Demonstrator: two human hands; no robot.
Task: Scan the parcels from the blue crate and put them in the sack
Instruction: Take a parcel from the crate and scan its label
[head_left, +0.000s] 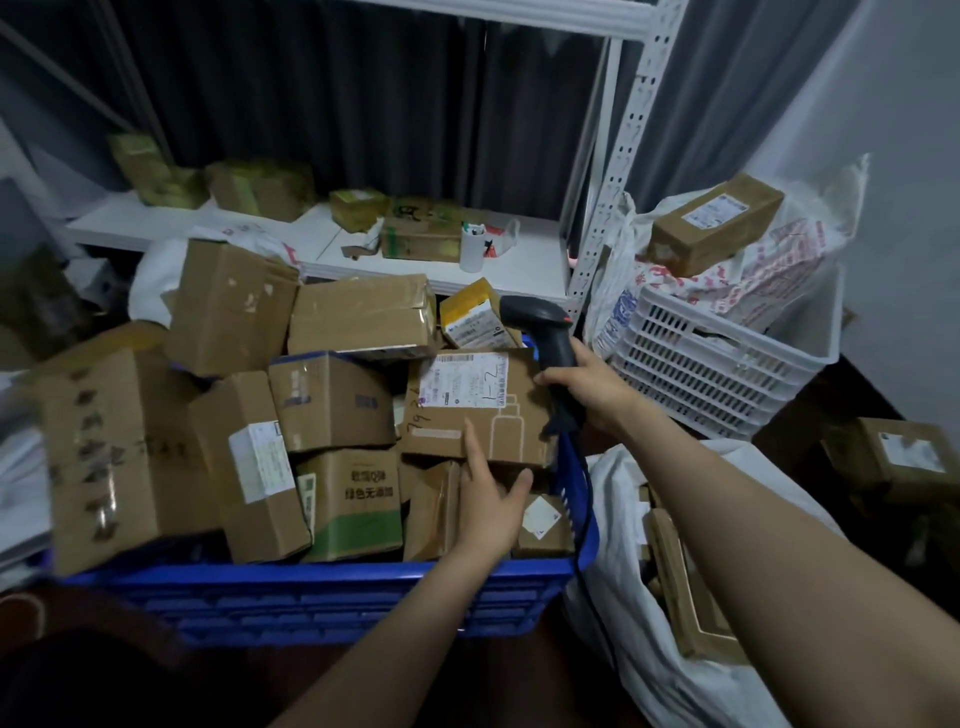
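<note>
Stacked parcels (332, 400) choke the blue crate (311, 597); the sack (618, 597) mouth gapes open beside it.

Dim room, dark pleated curtain (363, 104) hanging across the back, white metal rack (631, 130) with perforated uprights in front of it, white shelf board (322, 234), pale bare wall (893, 156) at right, dark floor (810, 415).
</note>
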